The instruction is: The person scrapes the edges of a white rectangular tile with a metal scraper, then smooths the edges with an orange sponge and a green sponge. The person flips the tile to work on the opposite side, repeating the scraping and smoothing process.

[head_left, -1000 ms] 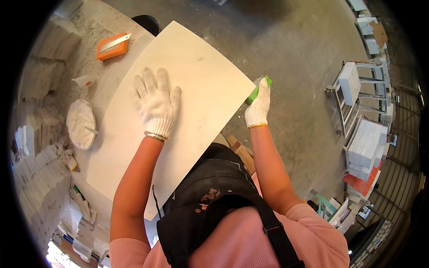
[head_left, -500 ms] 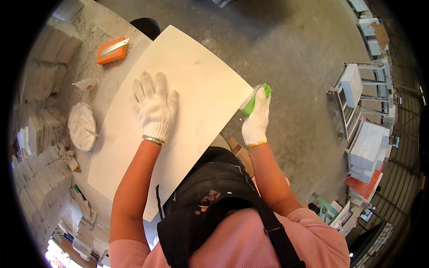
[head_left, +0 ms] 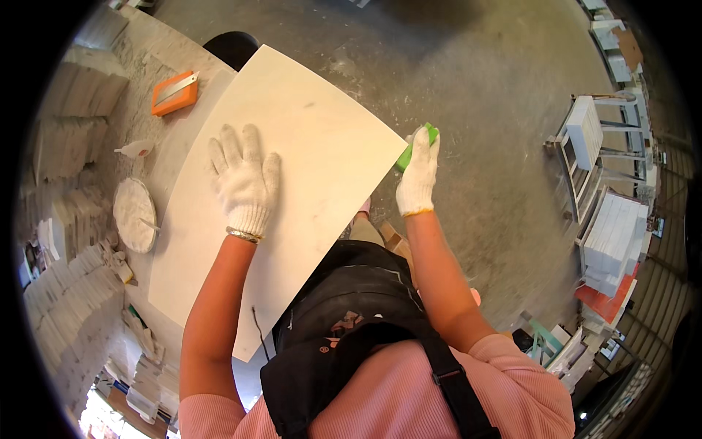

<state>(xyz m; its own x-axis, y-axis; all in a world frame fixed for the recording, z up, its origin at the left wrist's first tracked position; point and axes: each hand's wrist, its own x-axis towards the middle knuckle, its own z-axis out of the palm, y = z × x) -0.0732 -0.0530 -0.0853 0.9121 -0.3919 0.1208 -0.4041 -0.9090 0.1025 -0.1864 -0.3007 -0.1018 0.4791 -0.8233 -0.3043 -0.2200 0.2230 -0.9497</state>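
A large white stone slab (head_left: 322, 172) with faint grey marks lies flat on the worktable, its right corner reaching past the table. My left hand (head_left: 245, 179), in a white knitted glove, rests on the slab's face with its fingers spread. Beyond that corner, my gloved right hand (head_left: 418, 172) grips a green sanding block (head_left: 404, 159) against the slab's edge. The glove covers most of the block, so its working face is hidden.
On the dusty worktable (head_left: 208, 117) are an orange block with a metal blade (head_left: 175, 93), a small white bottle (head_left: 136, 148) and a round dish of white material (head_left: 135, 216). Stacked slabs (head_left: 73, 293) line the left. A rack (head_left: 585, 146) stands at right.
My right hand has shifted slightly upward along the slab's edge with the sanding block, which now shows less. My left hand stays flat on the slab. The whole view has turned a little.
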